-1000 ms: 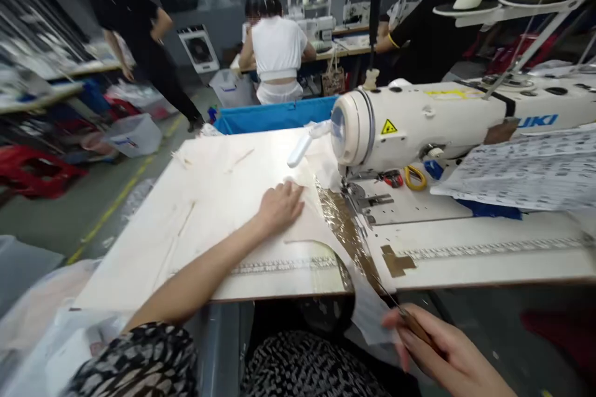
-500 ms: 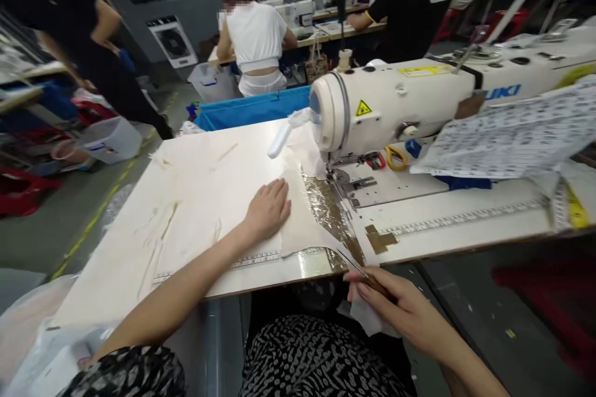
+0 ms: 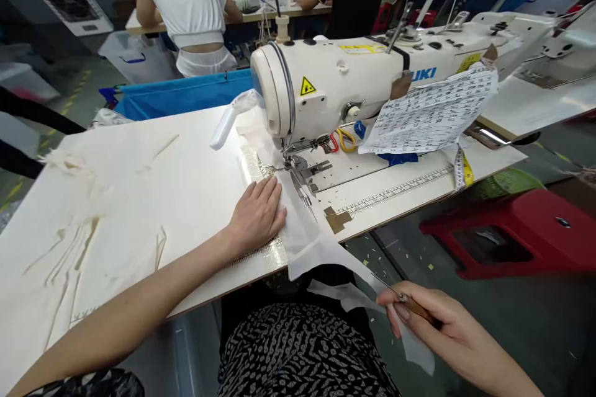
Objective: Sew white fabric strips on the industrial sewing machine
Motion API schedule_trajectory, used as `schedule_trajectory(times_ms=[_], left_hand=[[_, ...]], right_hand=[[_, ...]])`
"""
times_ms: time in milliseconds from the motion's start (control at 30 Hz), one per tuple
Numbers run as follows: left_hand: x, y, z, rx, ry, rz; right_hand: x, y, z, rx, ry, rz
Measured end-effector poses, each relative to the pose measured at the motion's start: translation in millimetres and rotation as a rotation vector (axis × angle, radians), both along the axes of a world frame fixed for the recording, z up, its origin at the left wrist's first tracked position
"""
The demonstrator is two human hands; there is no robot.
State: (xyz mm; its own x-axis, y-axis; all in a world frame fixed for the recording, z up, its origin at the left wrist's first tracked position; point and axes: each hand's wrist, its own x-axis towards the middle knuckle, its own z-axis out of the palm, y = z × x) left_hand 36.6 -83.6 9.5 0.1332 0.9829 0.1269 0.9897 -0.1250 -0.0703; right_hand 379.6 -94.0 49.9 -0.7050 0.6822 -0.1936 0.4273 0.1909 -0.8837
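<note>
My left hand (image 3: pixel 256 216) lies flat, fingers stretched, on the tabletop left of the presser foot, pressing on the edge of a thin white fabric piece (image 3: pixel 313 247). The fabric runs from under the sewing machine (image 3: pixel 321 80) over the table's front edge toward my right. My right hand (image 3: pixel 442 322), off that edge, is closed around the wooden handle of an awl (image 3: pixel 421 310), whose thin metal shaft points up-left along the fabric. A fabric end is pinched in the same fingers and hangs below them.
Cream fabric strips (image 3: pixel 84 248) lie on the table's left. Yellow-handled scissors (image 3: pixel 345 140), a patterned paper sheet (image 3: pixel 428 113) and a tape measure (image 3: pixel 460 170) are by the machine. A red stool (image 3: pixel 516 229) stands right. A person in white (image 3: pixel 190 0) sits behind a blue cloth bin (image 3: pixel 186 96).
My right hand has moved right and down with the awl, drawing the fabric out over the table edge. The fabric now covers the brown taped strip beside the needle. The view has turned right.
</note>
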Motion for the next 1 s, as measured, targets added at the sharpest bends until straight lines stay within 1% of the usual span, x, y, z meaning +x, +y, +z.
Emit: schedule_trajectory(times_ms=[100, 200, 333, 467, 633, 800, 1000], left_hand=[[4.7, 9.1, 6.9, -0.043, 0.030, -0.028], [7.7, 15.6, 13.2, -0.061, 0.063, -0.048], [9.8, 19.7, 16.7, -0.045, 0.092, -0.051], [10.3, 21.1, 17.6, -0.034, 0.106, -0.017], [10.8, 23.2, 17.7, -0.037, 0.104, -0.014], [10.4, 26.8, 14.5, -0.027, 0.047, -0.024], [10.2, 31.7, 10.4, -0.018, 0.036, -0.035]], right_hand=[[5.2, -2.6, -1.7, -0.018, 0.003, -0.032], [4.7, -0.8, -1.4, -0.030, 0.025, -0.057], [2.5, 3.6, 1.5, -0.012, 0.051, -0.073], [1.5, 4.0, 2.6, -0.020, 0.042, -0.074], [-0.1, 2.0, 2.8, 0.014, 0.027, -0.045], [-3.5, 4.2, 3.9, 0.033, 0.043, -0.029], [-8.2, 8.0, 5.8, 0.050, 0.059, -0.023]])
